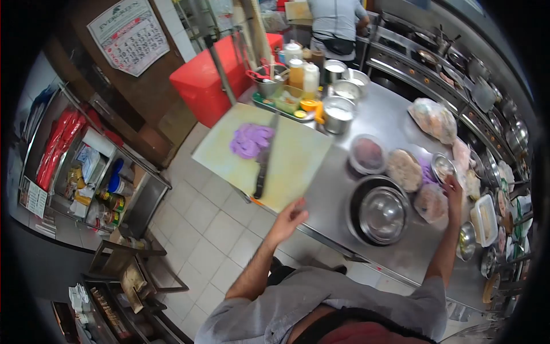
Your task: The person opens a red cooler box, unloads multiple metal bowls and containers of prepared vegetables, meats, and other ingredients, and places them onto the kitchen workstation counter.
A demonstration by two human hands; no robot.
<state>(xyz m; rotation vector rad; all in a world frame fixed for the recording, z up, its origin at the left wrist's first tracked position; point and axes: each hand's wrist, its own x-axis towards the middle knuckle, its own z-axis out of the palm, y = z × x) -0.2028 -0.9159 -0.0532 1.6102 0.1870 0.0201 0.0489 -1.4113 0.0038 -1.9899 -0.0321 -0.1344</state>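
Note:
My left hand (289, 221) is at the near edge of the cutting board (303, 166), fingers apart and holding nothing. On that board lie a purple bundle (251, 140), perhaps gloves or cloth, and a large knife (262, 178) with a black handle. Over on the right, my right hand (452, 192) has its fingers closed at the rim of a small metal bowl (443, 166). Just beside that hand are a clear bag of pinkish food (431, 203), another purple piece (425, 167) and a bag of pale food (404, 170).
Stacked metal bowls (384, 215) and a tub of reddish food (367, 155) stand mid-counter. Squeeze bottles (311, 80) and metal pots (338, 114) line the back. A person (338, 26) stands near the stove (401, 63). A red cooler (200, 86) is behind the board.

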